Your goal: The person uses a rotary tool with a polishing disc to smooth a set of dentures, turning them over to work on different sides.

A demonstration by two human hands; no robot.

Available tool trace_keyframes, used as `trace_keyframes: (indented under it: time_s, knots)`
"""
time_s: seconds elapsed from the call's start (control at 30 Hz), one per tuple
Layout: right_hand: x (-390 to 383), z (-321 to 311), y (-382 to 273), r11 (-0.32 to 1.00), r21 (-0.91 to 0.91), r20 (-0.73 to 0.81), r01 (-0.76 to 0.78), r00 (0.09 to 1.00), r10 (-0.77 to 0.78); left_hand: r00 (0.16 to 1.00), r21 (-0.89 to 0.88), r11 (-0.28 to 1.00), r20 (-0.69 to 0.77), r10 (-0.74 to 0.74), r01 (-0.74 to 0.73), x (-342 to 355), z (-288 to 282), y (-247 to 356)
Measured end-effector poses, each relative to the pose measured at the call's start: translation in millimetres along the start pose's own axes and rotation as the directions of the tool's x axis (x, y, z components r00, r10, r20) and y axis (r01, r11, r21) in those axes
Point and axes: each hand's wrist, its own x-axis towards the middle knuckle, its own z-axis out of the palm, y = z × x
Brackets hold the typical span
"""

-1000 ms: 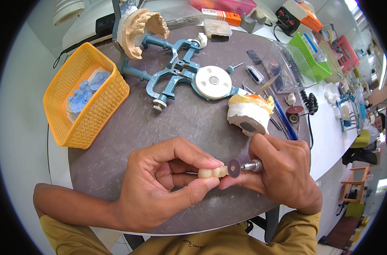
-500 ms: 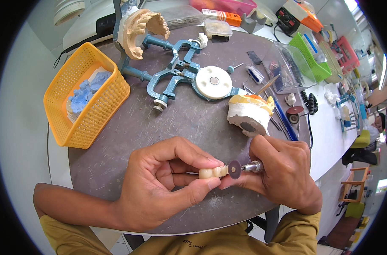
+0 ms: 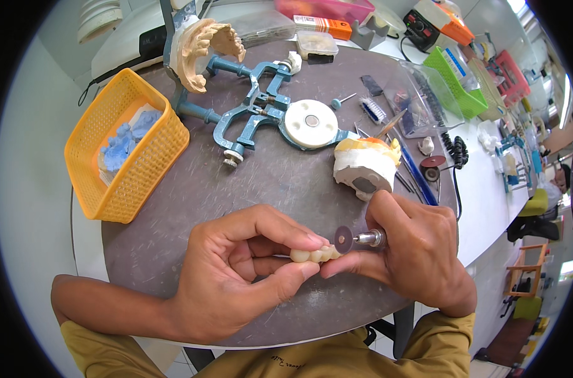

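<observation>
Between the thumb and fingertips of my left hand (image 3: 248,264) is a cream-coloured dental bridge (image 3: 308,255), a short row of joined teeth. My right hand (image 3: 412,246) is wrapped round a metal rotary handpiece (image 3: 369,238). On its tip sits a dark cutting disc (image 3: 343,240), close to the upper right end of the bridge; whether it touches I cannot tell. My right thumb reaches under the disc toward the bridge and left fingertips. Just beyond my right hand stands a white plaster dental model (image 3: 363,169) with yellow and orange on top.
A blue articulator (image 3: 255,107) carrying a beige tooth model (image 3: 195,60) lies across the far table. To the left is a yellow basket (image 3: 132,189) with blue impressions. Far right hold a brush (image 3: 372,109), a blue pen-like tool (image 3: 418,170) and a clear box (image 3: 425,101).
The handpiece and disc have tilted and shifted slightly up and left. The bridge has turned a little in my left fingers, its right end now higher.
</observation>
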Motion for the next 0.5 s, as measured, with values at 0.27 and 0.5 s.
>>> trace_keyframes:
  time_s: [0.27,0.5]
  knots:
    - [0.3,-0.7,-1.5,1.0,0.003,0.008,0.004,1.0,-0.004,1.0,-0.013,1.0,-0.008,-0.005,0.005,-0.4,0.9,-0.3]
    - [0.8,0.4,2.5,0.998,-0.025,0.021,0.057,0.998,-0.056,1.0,-0.024,1.0,-0.008,-0.005,0.005,-0.7,0.2,-0.8]
